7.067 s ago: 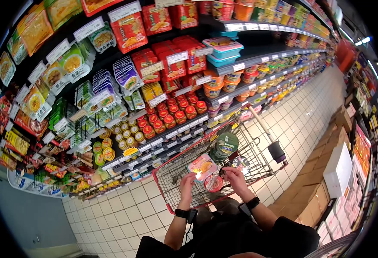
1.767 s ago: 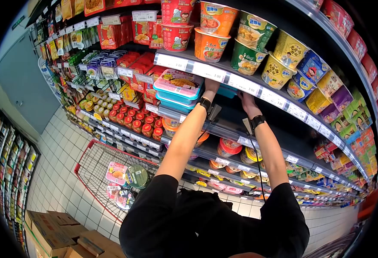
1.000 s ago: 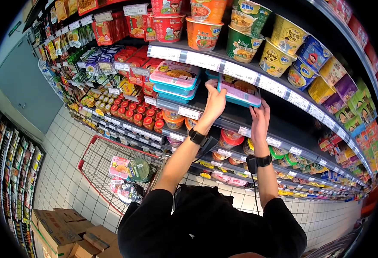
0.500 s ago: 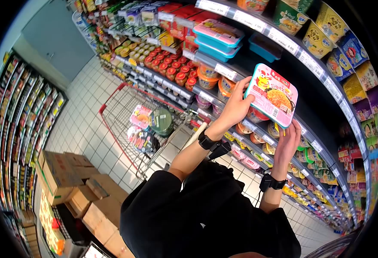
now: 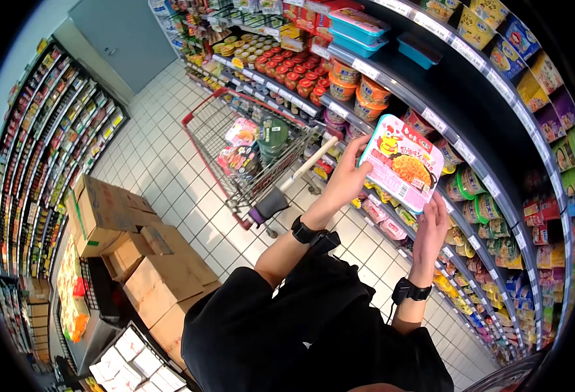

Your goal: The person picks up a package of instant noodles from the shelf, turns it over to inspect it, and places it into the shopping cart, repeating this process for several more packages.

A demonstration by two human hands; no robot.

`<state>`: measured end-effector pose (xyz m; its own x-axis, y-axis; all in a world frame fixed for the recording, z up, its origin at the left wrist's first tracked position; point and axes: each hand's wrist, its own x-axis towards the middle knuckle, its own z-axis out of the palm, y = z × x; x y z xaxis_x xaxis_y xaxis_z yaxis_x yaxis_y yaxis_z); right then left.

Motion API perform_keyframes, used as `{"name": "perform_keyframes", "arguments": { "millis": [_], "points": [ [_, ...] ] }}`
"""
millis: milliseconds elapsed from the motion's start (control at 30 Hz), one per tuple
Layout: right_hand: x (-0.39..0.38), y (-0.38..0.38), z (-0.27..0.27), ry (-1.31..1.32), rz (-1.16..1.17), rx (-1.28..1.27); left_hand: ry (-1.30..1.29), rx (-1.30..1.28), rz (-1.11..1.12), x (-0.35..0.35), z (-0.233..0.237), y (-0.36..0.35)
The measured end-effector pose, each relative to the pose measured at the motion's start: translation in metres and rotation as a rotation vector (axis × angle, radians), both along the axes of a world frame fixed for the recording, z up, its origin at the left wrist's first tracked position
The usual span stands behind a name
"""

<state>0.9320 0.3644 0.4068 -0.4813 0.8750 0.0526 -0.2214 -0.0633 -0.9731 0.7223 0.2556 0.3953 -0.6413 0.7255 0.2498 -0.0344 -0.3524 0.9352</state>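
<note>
A flat pink package with a blue rim [image 5: 402, 163], printed with a cartoon chicken and noodles, is held up in front of me. My left hand [image 5: 347, 179] grips its left edge, thumb on the front. At its lower right edge, the fingers of my right hand [image 5: 431, 225] are wrapped round the corner. Both wrists wear black bands. Similar blue-rimmed packages [image 5: 358, 36] are stacked on the shelf above, and another blue tray [image 5: 419, 51] lies beside them.
A wire shopping cart [image 5: 219, 153] with several packages stands left of the shelf. Orange tubs [image 5: 370, 98] and red-lidded jars [image 5: 292, 80] line the shelves. Cardboard boxes [image 5: 163, 281] are piled at the lower left. A grey door [image 5: 127, 42] is at the back.
The package and both hands have moved slightly down and left in view. The view has shifted, so the cart and shelf goods appear farther right. Both hands still hold the package.
</note>
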Motion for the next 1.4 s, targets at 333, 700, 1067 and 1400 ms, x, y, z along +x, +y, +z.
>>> {"name": "perform_keyframes", "arguments": {
  "millis": [333,700,1067,1400],
  "points": [
    [0.046,-0.101,0.002,-0.013,0.137,-0.061,-0.025,-0.066,0.048,0.050,-0.002,-0.111],
    [0.008,-0.184,-0.015,-0.152,0.204,-0.063,0.036,-0.295,0.050,0.002,-0.035,-0.219],
    [-0.171,-0.336,-0.057,-0.227,0.318,-0.106,0.029,-0.358,0.139,-0.154,-0.064,-0.397],
    [-0.304,-0.457,-0.079,-0.346,0.447,-0.153,-0.002,-0.484,0.196,-0.275,-0.091,-0.534]
  ]
}}
